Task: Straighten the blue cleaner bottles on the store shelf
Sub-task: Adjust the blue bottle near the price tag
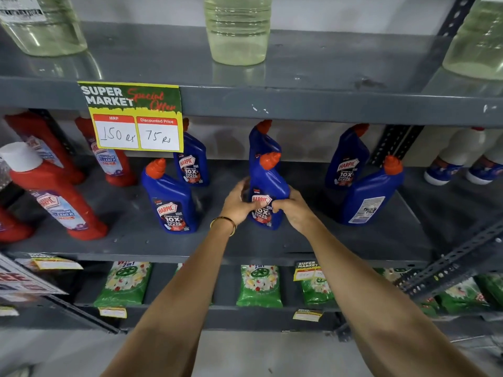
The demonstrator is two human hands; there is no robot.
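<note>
- Red cleaner bottles [58, 198] far left of the middle shelf [272, 240], leaning. Not in scope.
- Price tag [133, 117] hangs off the shelf edge above; partly covers the back-left blue bottle [193, 161].
- Front-left blue bottle [170, 198]: label forward, long axis close to vertical with a slight lean, orange nozzle angled up-right. Reads as done or near enough.
- Left hand [239, 200]: fingers wrapped round the left side of the centre blue bottle [268, 191], thumb across the label. Closed grip, nothing else held. Gold bangle [223, 223] on the wrist.
- The centre bottle sits mid-shelf, front row, directly ahead of the back-centre blue bottle [262, 142]. Base looks on or just off the shelf; can't tell which. Label faces out, long axis roughly upright, top tipped a bit left, nozzle points up-right.
- Right hand [292, 209]: clamped on the bottle's right side low down, thumb nearly meeting the left thumb. Two-handed hold.
- Step in hand: squaring up the centre bottle. Next move, my read: small twist to true the face, set it flat, release.
- Front-right blue bottle [373, 193]: back label out, leaning hard right, nozzle up. Clearly the worst one; needs turning round and standing up.
- Back-right blue bottle [347, 159]: label forward, slight lean.
</note>
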